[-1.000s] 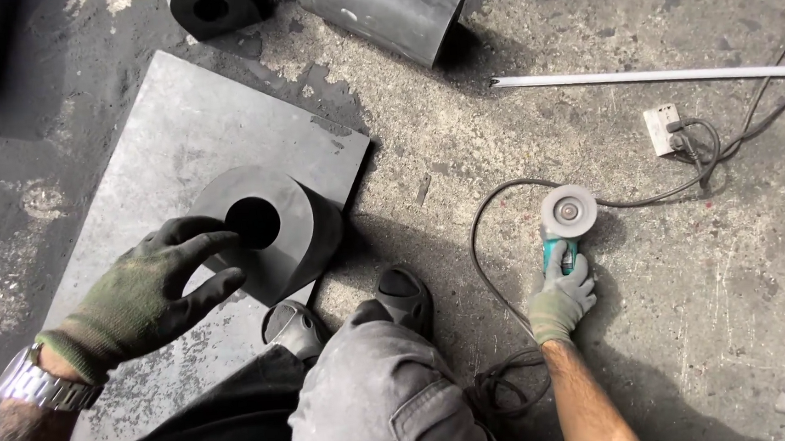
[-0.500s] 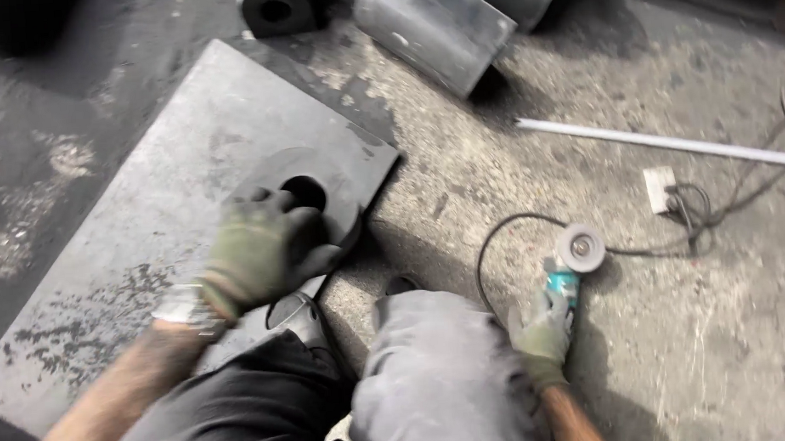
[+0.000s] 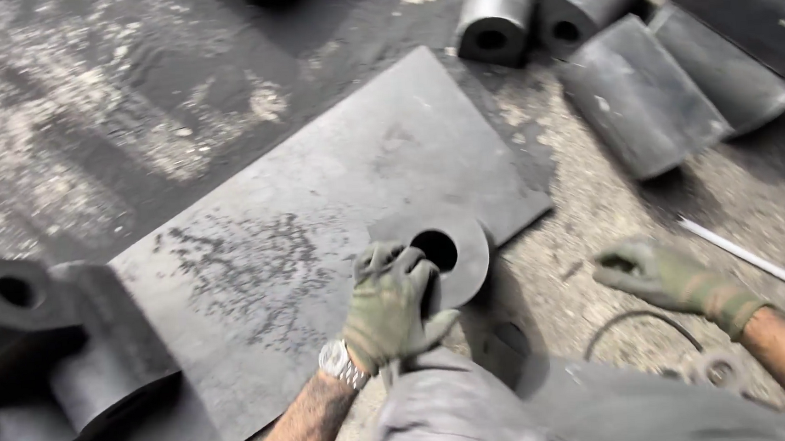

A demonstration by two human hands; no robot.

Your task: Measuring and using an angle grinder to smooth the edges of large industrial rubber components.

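Dark steel ring with a round bore (image 3: 445, 249), at the near right corner of a flat grey steel plate (image 3: 318, 207); gloved left hand (image 3: 389, 304) clasps its near side.

Right hand (image 3: 668, 275), gloved, spread and holding nothing, hovers over bare concrete floor (image 3: 586, 225), well apart from the ring. Black cable (image 3: 630, 324) curves below it. Dark steel cylinders (image 3: 641, 92) lie beyond the plate; a bored block (image 3: 61, 354) rests at its left end.
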